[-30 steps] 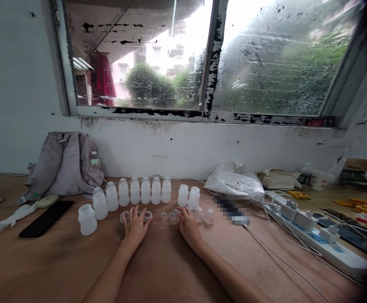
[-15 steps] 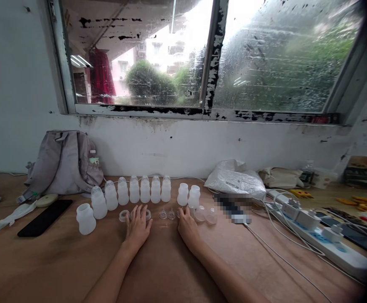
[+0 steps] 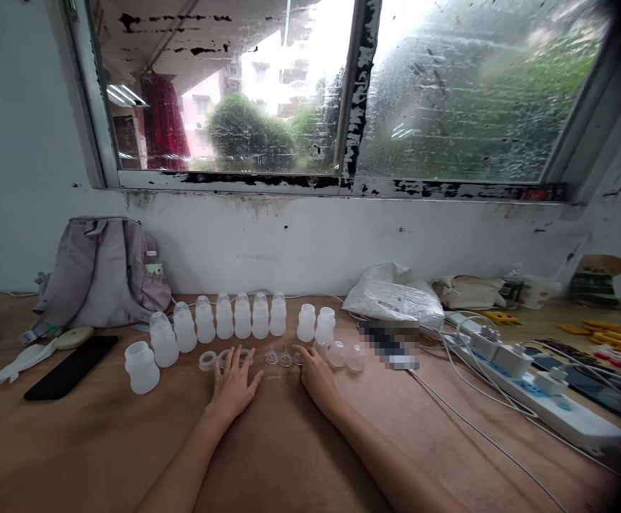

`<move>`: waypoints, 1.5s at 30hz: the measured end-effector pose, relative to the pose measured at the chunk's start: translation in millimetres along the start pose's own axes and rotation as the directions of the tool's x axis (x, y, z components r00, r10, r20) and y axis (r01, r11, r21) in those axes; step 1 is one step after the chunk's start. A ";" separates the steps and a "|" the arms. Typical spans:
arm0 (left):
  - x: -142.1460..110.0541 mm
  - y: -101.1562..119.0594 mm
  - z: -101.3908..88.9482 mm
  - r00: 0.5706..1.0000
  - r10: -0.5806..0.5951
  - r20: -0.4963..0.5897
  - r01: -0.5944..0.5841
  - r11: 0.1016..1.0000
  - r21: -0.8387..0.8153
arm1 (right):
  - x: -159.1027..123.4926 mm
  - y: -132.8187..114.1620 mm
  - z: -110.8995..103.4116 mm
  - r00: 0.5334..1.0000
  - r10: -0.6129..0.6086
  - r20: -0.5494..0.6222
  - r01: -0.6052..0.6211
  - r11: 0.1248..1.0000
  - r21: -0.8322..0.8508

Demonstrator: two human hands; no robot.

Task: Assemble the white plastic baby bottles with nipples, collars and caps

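Observation:
My left hand (image 3: pixel 234 381) lies on the tabletop with its fingers spread over a row of white bottle collar rings. One ring (image 3: pixel 207 361) shows beside it; others are partly covered by the fingers. My right hand (image 3: pixel 317 375) rests with its index finger reaching forward, at the last of three clear bottle nipples (image 3: pixel 285 357). Whether it touches that nipple I cannot tell. Just right of this hand stand translucent domed caps (image 3: pixel 337 355). Behind the hands, several capped baby bottles (image 3: pixel 243 315) stand in an arc. Uncapped bottles stand at the left end (image 3: pixel 142 368) and at the right (image 3: pixel 325 327).
At left are a grey backpack (image 3: pixel 102 271), a black phone (image 3: pixel 71 368) and a white strap (image 3: pixel 11 372). A plastic bag (image 3: pixel 396 299), a power strip (image 3: pixel 572 410) with plugs and trailing cables, and yellow items (image 3: pixel 604 335) occupy the right. A wall with a window rises behind.
The whole view has shifted slightly, so everything sits a little left and higher. My left fingers have spread a bit wider; my right hand stays by the nipples.

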State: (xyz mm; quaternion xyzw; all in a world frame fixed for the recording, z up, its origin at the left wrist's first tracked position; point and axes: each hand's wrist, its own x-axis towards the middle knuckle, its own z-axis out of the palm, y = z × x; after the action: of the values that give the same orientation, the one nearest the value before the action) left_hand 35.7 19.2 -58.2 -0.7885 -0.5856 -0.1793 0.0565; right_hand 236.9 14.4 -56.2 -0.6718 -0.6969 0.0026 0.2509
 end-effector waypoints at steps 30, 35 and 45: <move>1.6 26.4 -2.6 0.972 0.231 -0.048 -0.235 0.967 -0.103 | -4.8 -5.0 -6.8 0.996 0.025 -0.091 -0.012 0.990 0.143; -1.3 25.8 -6.2 0.970 0.230 -0.079 -0.238 0.965 -0.110 | -7.2 -7.4 -10.6 0.999 -0.012 -0.051 0.017 0.995 0.097; -3.9 25.5 -7.1 0.971 0.220 -0.096 -0.228 0.969 -0.089 | -7.9 -10.1 -14.0 0.999 -0.017 -0.038 0.021 0.995 0.095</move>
State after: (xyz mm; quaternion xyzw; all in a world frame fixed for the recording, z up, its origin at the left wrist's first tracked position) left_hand 57.3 5.7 -49.9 -0.8431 -0.4801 -0.2341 0.0618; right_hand 232.2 1.4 -43.3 -0.6524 -0.6976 0.0209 0.2954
